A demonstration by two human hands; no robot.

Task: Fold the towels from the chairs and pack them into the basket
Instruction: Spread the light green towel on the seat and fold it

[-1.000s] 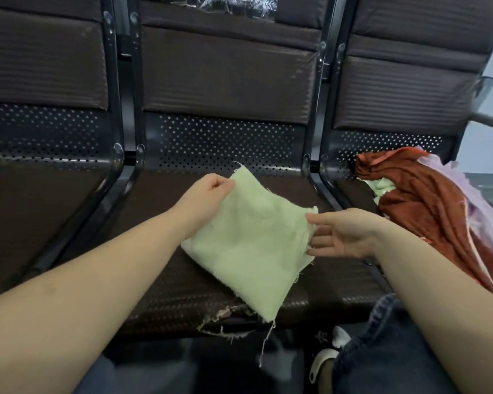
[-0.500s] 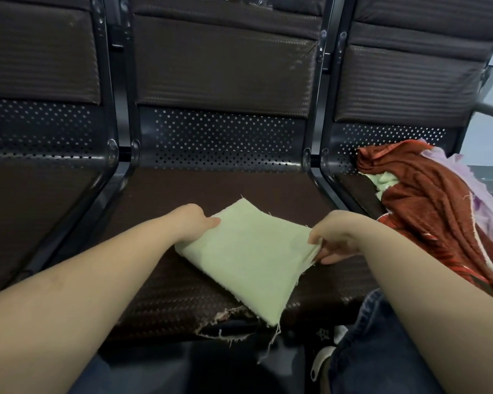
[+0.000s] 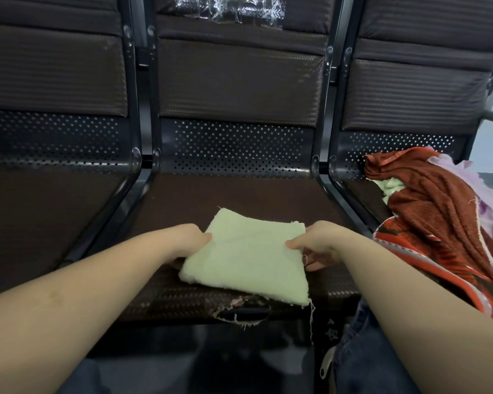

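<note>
Both hands, left hand (image 3: pixel 192 237) and right hand (image 3: pixel 315 241), pinch a folded green towel (image 3: pixel 248 257) on the chair (image 3: pixel 239 194); packing it into the basket seemingly comes next.

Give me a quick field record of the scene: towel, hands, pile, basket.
towel: pale green towel, folded, lying on the middle seat near its front edge
left hand: left hand grips the towel's left edge
right hand: right hand grips the towel's right edge, thumb on top
pile: rust-red cloth, lilac cloth and another pale green piece heaped on the right seat, unfolded
basket: not in view
seat damage: torn front edge below the towel
</note>
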